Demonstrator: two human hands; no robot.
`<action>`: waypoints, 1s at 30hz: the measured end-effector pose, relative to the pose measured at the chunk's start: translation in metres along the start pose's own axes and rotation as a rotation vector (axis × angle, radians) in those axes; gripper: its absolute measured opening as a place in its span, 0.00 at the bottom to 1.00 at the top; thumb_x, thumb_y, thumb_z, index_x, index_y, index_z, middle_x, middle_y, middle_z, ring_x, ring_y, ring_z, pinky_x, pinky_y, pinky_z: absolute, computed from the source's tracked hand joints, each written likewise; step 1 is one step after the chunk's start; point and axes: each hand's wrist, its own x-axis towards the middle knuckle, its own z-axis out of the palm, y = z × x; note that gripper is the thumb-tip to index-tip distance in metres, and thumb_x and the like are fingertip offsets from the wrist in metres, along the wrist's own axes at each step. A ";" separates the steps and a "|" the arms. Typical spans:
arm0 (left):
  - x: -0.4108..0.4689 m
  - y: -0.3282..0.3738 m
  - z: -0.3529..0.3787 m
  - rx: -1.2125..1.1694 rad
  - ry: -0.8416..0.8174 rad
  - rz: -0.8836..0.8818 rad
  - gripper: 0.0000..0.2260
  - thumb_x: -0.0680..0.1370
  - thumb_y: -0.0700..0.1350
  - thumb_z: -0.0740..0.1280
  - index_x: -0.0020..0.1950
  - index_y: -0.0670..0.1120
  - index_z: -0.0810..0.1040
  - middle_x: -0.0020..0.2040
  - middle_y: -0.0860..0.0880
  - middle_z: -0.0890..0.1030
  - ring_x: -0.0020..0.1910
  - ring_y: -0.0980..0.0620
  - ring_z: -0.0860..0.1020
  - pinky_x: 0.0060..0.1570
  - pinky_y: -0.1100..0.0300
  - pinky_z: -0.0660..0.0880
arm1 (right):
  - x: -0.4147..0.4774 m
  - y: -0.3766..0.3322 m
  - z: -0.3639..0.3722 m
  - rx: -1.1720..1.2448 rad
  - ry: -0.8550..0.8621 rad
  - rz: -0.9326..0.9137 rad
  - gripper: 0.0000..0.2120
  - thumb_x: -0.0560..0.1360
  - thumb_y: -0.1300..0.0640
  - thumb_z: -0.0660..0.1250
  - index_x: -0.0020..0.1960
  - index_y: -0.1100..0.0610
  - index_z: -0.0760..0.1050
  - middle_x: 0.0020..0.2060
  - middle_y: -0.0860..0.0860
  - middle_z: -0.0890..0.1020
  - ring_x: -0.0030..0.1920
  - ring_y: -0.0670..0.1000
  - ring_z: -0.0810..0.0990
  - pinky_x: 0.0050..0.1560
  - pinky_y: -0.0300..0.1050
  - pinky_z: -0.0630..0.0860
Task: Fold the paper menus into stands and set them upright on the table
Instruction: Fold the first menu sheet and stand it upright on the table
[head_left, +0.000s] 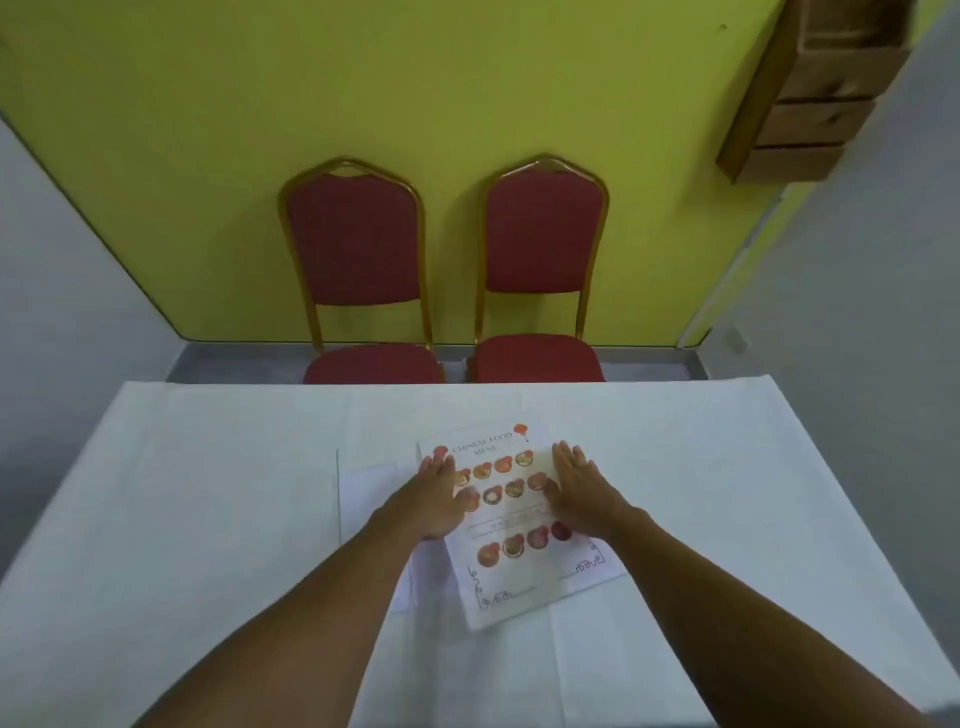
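Note:
A printed paper menu (511, 566) with rows of food pictures lies flat on the white tablecloth (208, 519), turned a little clockwise. My left hand (439, 493) rests palm down on its left edge, fingers stretched out. My right hand (576, 491) lies flat on its right half, fingers also spread. Neither hand grips the sheet. Under the menu, to the left, a plain white sheet (366, 499) sticks out; my left forearm covers part of it.
Two red chairs with gold frames (358, 270) (543, 260) stand behind the table's far edge, against a yellow-green wall. Stacked cardboard boxes (810, 93) sit at the upper right. The table's far edge runs just in front of the chair seats.

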 end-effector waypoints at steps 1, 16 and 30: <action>-0.001 0.000 0.006 0.001 -0.014 -0.013 0.33 0.84 0.59 0.50 0.83 0.45 0.42 0.82 0.48 0.41 0.81 0.49 0.41 0.77 0.47 0.51 | -0.001 0.001 0.003 0.013 0.010 0.011 0.33 0.82 0.42 0.49 0.79 0.59 0.47 0.80 0.56 0.52 0.79 0.61 0.48 0.77 0.62 0.50; -0.019 0.029 0.022 -0.313 0.126 -0.166 0.22 0.78 0.46 0.67 0.72 0.48 0.70 0.68 0.46 0.76 0.61 0.45 0.80 0.51 0.58 0.79 | -0.014 0.002 0.005 0.266 0.268 0.293 0.18 0.71 0.45 0.61 0.51 0.58 0.77 0.43 0.53 0.83 0.41 0.54 0.81 0.43 0.47 0.79; 0.016 0.064 -0.069 -0.525 0.377 -0.201 0.23 0.67 0.44 0.82 0.60 0.41 0.81 0.58 0.44 0.84 0.57 0.44 0.82 0.53 0.54 0.79 | 0.010 0.002 -0.084 0.609 0.516 0.282 0.16 0.70 0.51 0.62 0.27 0.56 0.74 0.27 0.53 0.81 0.30 0.55 0.82 0.35 0.46 0.78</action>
